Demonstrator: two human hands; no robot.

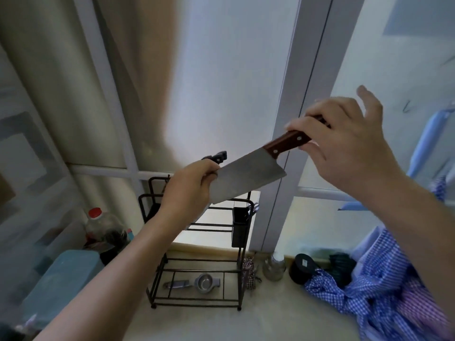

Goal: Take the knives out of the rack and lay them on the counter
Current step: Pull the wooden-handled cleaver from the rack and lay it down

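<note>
The left hand [189,190] is closed around a black-handled knife [218,157], its handle poking out above the fingers. Just right, a cleaver [246,179] hangs in the air above the black wire rack [197,267], its brown handle pinched between the right hand's [344,143] thumb and fingertips.
</note>
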